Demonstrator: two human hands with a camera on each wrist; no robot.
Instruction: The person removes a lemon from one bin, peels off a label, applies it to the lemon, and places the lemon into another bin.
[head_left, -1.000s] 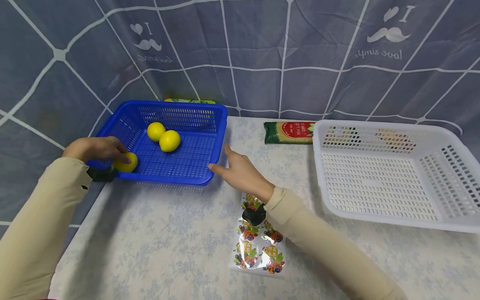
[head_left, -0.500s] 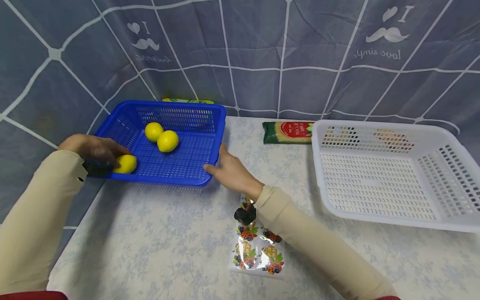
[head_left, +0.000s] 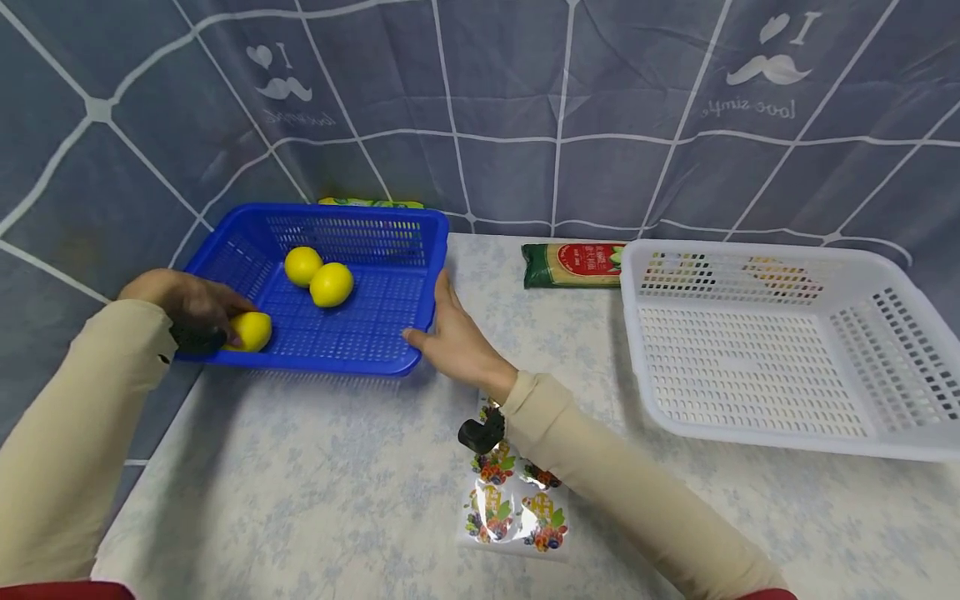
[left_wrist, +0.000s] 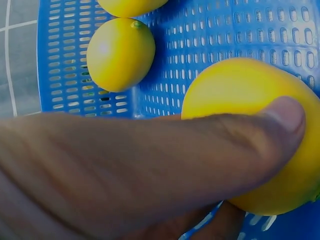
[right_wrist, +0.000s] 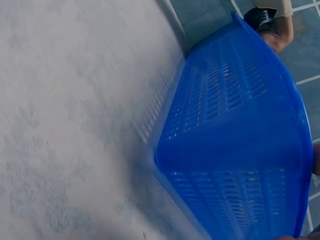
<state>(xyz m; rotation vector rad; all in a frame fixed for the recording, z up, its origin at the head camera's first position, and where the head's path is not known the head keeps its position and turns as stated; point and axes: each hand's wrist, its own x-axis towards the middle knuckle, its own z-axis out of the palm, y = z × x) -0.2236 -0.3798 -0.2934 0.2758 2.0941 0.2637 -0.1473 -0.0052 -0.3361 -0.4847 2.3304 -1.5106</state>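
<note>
A blue plastic basket [head_left: 360, 367] stands at the left of the table, against the wall cloth. My left hand [head_left: 183, 298] reaches over its front left corner and holds a lemon [head_left: 257, 331]. In the left wrist view the thumb lies across that lemon [left_wrist: 230, 87], and the other fingers are mostly hidden beneath. Two more lemons [head_left: 332, 285] lie together farther back in the basket. My right hand [head_left: 461, 342] grips the basket's right side near the front corner, thumb over the rim. The right wrist view shows the basket's outer wall [right_wrist: 225, 130], the hand mostly out of frame.
A white plastic basket [head_left: 757, 437] stands at the right. Next to it lies a green and red packet [head_left: 573, 265]. A clear, fruit-printed sheet [head_left: 513, 517] lies under my right forearm. Behind the blue basket a yellow-green packet [head_left: 371, 202] peeks out.
My left fingers have moved from on top of the front lemon to around it. The right hand has shifted slightly left, its thumb farther over the rim. The whole view has drifted a little.
</note>
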